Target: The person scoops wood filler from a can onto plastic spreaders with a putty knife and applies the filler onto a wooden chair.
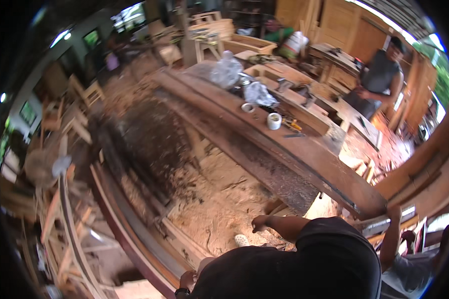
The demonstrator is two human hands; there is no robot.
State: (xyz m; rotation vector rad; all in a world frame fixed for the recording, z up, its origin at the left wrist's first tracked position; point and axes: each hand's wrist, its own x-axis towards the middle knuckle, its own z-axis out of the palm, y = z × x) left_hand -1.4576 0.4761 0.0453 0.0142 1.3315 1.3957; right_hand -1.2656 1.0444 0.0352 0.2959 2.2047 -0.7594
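My right hand [259,224] hangs over the sawdust floor, left of the long bench's near end. Its fingers look curled in and nothing shows in them. At the lower edge, my left hand [187,280], with a dark band on the wrist, is beside the near end of a long dark-edged plank [134,249]. Its fingers are partly hidden, so touch or grip is unclear. My dark shirt fills the lower middle, and a pale clog [241,240] shows below my right hand. Across the bench lies a long brown board [304,144].
A white tub [274,121], a tape roll [248,107], hand tools [294,127] and clear plastic bags [227,70] sit on the bench. One person [381,74] stands far right; another's hand [394,213] is near a metal strip at lower right. Stacked timber [65,219] lies left.
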